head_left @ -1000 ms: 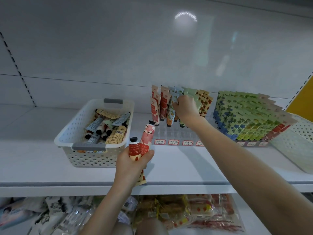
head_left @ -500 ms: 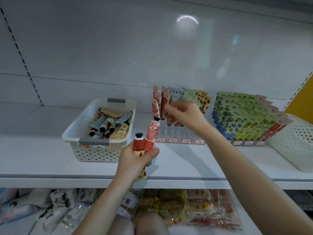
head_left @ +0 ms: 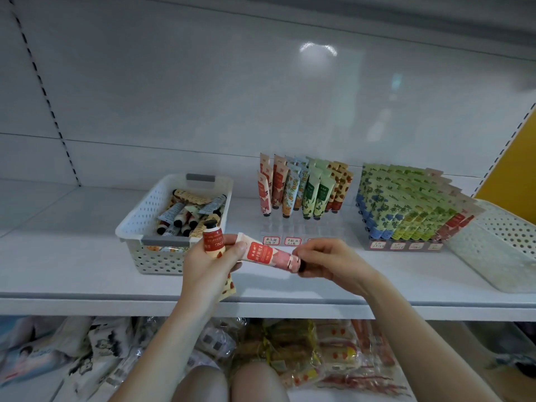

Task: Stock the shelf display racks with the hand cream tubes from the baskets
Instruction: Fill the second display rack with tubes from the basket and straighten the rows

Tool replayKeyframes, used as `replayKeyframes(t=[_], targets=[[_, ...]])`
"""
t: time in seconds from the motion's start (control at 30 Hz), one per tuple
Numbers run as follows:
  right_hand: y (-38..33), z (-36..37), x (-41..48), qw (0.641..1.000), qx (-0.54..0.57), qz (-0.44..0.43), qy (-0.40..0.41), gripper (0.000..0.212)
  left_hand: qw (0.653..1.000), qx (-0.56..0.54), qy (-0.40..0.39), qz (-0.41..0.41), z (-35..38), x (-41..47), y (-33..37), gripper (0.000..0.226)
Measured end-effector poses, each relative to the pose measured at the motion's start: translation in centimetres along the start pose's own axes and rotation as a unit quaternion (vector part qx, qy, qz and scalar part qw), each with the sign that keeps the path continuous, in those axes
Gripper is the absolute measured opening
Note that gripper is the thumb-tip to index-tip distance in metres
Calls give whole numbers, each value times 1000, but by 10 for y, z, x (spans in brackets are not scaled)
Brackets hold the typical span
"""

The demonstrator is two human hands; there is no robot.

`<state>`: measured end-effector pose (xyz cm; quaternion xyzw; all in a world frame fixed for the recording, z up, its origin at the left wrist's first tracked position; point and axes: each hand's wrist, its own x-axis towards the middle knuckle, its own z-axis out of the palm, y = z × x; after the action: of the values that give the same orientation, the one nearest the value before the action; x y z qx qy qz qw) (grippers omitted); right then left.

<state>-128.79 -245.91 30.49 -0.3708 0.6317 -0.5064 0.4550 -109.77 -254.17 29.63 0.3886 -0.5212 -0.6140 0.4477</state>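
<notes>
While the white basket (head_left: pixel 136 227) of loose tubes sits left of centre, the left hand (head_left: pixel 207 268) just right of it grips two tubes. A red tube (head_left: pixel 213 240) stands cap-up in its curled fingers, and its thumb clamps the crimped end of the pink tube (head_left: pixel 266 255). That pink tube lies nearly level across mid-frame, long axis left to right, cap toward the right hand (head_left: pixel 333 264), whose fingertips pinch the cap end. Above it stands the half-filled display rack (head_left: pixel 301 227), nearer the right hand, which looks best placed to slot the tube in.
</notes>
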Motion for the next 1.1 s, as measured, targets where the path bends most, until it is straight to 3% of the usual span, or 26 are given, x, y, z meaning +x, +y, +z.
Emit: replayKeyframes(t=[0.2,0.4,0.53,0.67,0.8,0.93,1.1], targets=[[-15,8,-3,956,-270,-105,-50,13,983,132,-44,117,12,0,5,19],[-16,14,-2,935,-321,-127,-83,18,964,195,-84,159,23,9,3,15],[-21,6,5,932,-343,-118,-14,17,971,174,-56,152,26,16,-4,12],[-43,-7,24,948,-261,-117,140,24,984,134,-61,99,22,23,-13,16],[-63,-13,59,937,-223,-147,226,31,984,140,-79,74,22,26,-19,13],[-81,-9,94,907,-292,-144,268,8,976,181,-85,84,21,30,-24,16],[-86,1,122,879,-365,-141,274,16,977,167,-115,65,18,33,-31,27]])
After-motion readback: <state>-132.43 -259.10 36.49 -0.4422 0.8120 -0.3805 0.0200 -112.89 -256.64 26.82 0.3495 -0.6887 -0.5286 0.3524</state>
